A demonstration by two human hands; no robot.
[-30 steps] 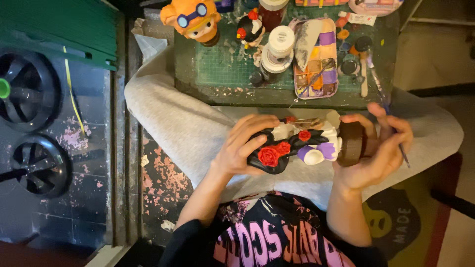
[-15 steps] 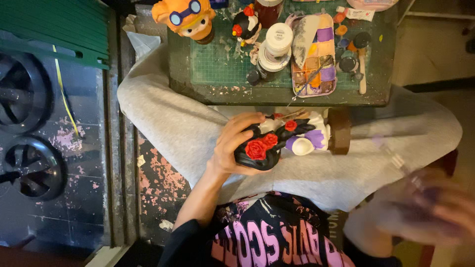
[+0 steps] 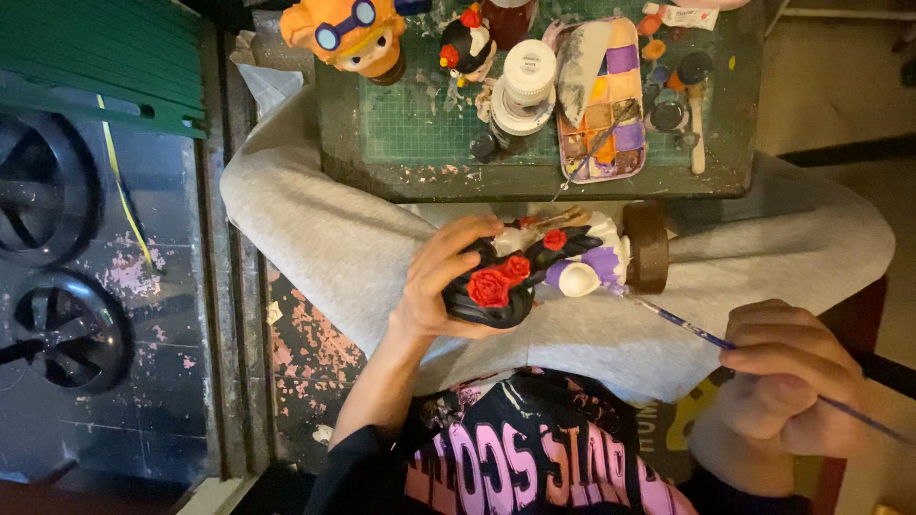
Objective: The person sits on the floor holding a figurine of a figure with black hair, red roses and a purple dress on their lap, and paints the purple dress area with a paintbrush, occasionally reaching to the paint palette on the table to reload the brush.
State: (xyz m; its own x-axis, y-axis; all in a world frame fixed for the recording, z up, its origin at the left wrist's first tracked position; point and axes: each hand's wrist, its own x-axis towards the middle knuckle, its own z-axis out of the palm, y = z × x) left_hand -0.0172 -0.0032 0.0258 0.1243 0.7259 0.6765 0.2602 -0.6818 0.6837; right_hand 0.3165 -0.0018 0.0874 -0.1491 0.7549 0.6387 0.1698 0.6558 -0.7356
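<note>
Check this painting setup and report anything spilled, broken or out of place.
Nothing looks spilled or broken. The left hand holds the figurine on its side over the lap, and the right hand holds a thin brush. The green mat and the palette are paint-smeared.

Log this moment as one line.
left hand: grips figurine on lap | right hand: holds paintbrush, tip near figurine | paint palette on table

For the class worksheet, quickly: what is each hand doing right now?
Left hand: closed around the painted figurine, at its black head end with red roses.
Right hand: closed on a thin paintbrush, tip near the figurine.
</note>
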